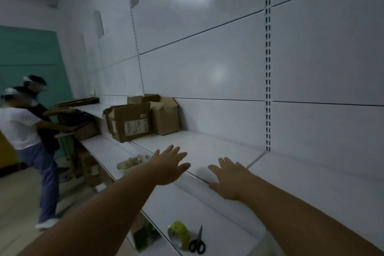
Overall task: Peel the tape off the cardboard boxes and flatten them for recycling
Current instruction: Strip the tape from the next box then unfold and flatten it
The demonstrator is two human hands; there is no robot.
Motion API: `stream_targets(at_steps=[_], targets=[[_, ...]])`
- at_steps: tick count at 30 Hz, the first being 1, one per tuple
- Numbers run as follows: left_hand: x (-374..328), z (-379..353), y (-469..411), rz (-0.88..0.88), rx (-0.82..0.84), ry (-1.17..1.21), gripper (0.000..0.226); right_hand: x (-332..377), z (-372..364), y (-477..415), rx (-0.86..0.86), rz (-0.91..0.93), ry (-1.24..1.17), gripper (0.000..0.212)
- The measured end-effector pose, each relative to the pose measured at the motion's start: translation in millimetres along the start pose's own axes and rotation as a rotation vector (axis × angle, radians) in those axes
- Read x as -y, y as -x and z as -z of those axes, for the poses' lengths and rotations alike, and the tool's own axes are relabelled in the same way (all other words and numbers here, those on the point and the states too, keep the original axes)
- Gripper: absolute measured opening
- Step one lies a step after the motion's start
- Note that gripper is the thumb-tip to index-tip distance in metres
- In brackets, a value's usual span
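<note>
Several brown cardboard boxes stand at the back left of the upper white shelf (pixel 207 147). The front box (pixel 129 121) carries a white label, and a taller box (pixel 165 117) stands behind it against the wall. My left hand (pixel 168 164) stretches forward over the shelf's front edge, fingers spread, holding nothing. My right hand (pixel 227 178) lies with straight fingers on the shelf edge, empty as well. Both hands are well short of the boxes.
On the lower shelf near me lie a green tape dispenser (pixel 179 234) and black-handled scissors (pixel 197 242). A clear container (pixel 132 163) sits left of my left hand. Two people (pixel 27 129) work with boxes at the far left. White wall panels rise behind the shelves.
</note>
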State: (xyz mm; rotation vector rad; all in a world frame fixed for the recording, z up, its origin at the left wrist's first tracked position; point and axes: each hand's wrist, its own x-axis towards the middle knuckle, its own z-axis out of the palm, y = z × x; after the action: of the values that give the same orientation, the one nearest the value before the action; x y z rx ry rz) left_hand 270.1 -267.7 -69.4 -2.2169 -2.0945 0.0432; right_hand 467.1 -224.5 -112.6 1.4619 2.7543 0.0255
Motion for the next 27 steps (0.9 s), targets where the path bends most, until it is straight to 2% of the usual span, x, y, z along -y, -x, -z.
stream_targets(at_steps=[4,9,13,17,19,23,27], targets=[[56,6,-35,0.085,-0.017,0.068,0.056,19,2,-71,-0.001,0.063,-0.019,0.062],[118,-19,-69,0.048,-0.004,0.064,0.057,53,1,-145,0.02,0.102,-0.018,0.062],[174,-26,-96,0.029,-0.042,0.151,0.056,75,0,-199,0.016,0.055,-0.02,0.06],[233,-33,-111,-0.063,-0.065,0.211,0.054,96,3,-242,0.052,-0.048,-0.031,0.061],[266,-32,-124,-0.115,-0.147,0.164,0.052,108,11,-264,0.042,-0.097,-0.034,0.06],[312,-23,-162,-0.219,-0.423,0.137,0.046,134,23,-300,-0.003,-0.12,-0.095,0.061],[339,-9,-193,-0.301,-0.479,0.224,0.043,150,26,-332,0.011,-0.105,-0.026,0.064]])
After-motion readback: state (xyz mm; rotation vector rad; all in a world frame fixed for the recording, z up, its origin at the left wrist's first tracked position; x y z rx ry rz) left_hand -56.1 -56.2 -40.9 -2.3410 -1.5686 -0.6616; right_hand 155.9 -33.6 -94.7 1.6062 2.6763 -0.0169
